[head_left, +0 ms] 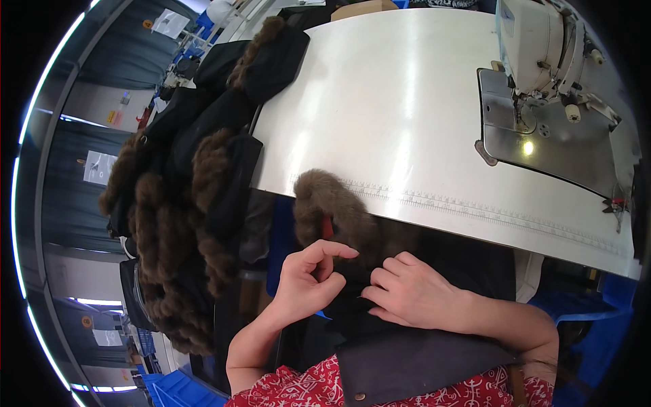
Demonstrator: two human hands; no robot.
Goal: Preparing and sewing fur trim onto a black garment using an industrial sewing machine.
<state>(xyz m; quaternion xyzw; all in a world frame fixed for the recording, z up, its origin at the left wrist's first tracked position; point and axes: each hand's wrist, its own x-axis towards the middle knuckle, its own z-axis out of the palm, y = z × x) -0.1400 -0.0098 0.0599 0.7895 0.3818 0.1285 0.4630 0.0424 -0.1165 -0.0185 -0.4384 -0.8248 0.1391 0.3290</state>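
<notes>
A black garment (454, 261) with a loop of brown fur trim (339, 210) lies over my lap, the fur resting partly on the table's front edge. Inside the fur loop shows a small red piece (327, 228); its kind is unclear. My left hand (306, 281) is just below the fur, index finger bent out toward the right and the other fingers curled in; whatever they grip is hidden. To its right, my right hand (413, 292) is closed over the dark cloth beside the fur, knuckles up, its fingertips partly hidden.
A white table (380, 102) with a ruler strip along its front edge spreads ahead. At the right stands a sewing machine (542, 54), with red-handled snips (616, 205) near the corner. Several black fur-trimmed garments (163, 224) are heaped at the left. A blue seat (576, 302) is at lower right.
</notes>
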